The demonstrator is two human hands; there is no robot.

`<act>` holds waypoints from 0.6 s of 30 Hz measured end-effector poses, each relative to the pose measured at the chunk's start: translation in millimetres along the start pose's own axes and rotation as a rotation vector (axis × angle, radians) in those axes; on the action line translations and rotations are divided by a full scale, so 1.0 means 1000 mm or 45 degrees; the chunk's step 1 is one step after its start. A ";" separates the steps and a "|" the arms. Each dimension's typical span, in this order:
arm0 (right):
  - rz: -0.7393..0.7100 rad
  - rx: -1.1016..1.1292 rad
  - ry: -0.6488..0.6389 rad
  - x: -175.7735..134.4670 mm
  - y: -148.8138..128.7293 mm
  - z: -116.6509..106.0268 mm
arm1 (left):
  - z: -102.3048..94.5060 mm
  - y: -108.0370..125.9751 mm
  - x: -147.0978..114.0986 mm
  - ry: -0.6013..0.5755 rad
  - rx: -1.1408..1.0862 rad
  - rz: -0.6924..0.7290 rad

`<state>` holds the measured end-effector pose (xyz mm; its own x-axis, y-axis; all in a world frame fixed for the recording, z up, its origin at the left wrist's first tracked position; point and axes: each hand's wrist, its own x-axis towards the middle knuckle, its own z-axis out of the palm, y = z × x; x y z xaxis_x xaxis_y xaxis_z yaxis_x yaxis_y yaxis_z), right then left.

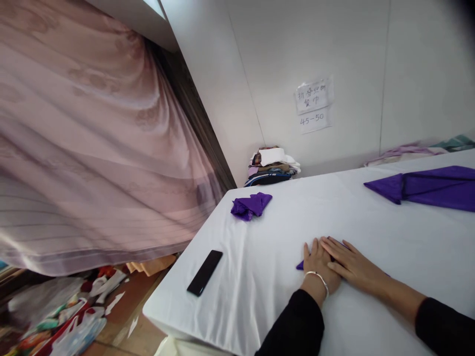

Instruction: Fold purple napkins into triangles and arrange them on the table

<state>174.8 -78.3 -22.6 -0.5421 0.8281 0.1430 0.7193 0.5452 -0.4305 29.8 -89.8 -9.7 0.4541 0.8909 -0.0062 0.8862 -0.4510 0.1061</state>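
Observation:
My left hand (319, 266), with a silver bangle at the wrist, lies flat on a purple cloth (300, 266). Beside it, my right hand (351, 263) is also flattened, its fingertips touching or overlapping the left fingers. Both hands press down with fingers extended. Most of the cloth is hidden beneath them; only a pointed corner at the left and thin edges by the right hand show. It rests on a white-covered table (282, 277).
A crumpled purple cloth (252, 205) and a black phone (205, 273) lie on the left. A long folded purple cloth (438, 188) is at the right. Stacked clothes (272, 165) sit by the wall, under a handwritten note (313, 104). A pink curtain (104, 123) hangs at the left.

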 end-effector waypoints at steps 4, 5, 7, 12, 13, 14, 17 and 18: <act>-0.016 -0.137 -0.005 -0.005 0.003 0.000 | -0.003 -0.012 -0.007 0.025 -0.058 -0.167; -0.027 -0.162 -0.001 -0.006 0.004 0.000 | -0.004 -0.016 -0.009 0.032 -0.057 -0.195; -0.045 -0.195 0.013 -0.009 0.006 0.000 | -0.005 -0.023 -0.014 0.038 -0.054 -0.241; -0.022 -0.214 0.010 -0.021 0.014 -0.003 | -0.007 -0.040 -0.023 0.025 -0.047 -0.310; -0.012 -0.212 0.005 -0.024 0.016 -0.004 | -0.007 -0.043 -0.025 0.020 -0.044 -0.319; -0.003 -0.209 0.002 -0.027 0.018 -0.006 | -0.008 -0.046 -0.027 0.016 -0.041 -0.323; 0.023 -0.194 0.000 -0.038 0.022 -0.010 | -0.011 -0.057 -0.034 -0.005 -0.041 -0.347; 0.027 -0.189 0.002 -0.042 0.023 -0.012 | -0.012 -0.062 -0.037 -0.011 -0.045 -0.369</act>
<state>219.3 -98.6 -28.3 -0.5258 0.8396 0.1364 0.7869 0.5410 -0.2967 -43.0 -94.3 -3.9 0.1836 0.9817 -0.0499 0.9754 -0.1756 0.1332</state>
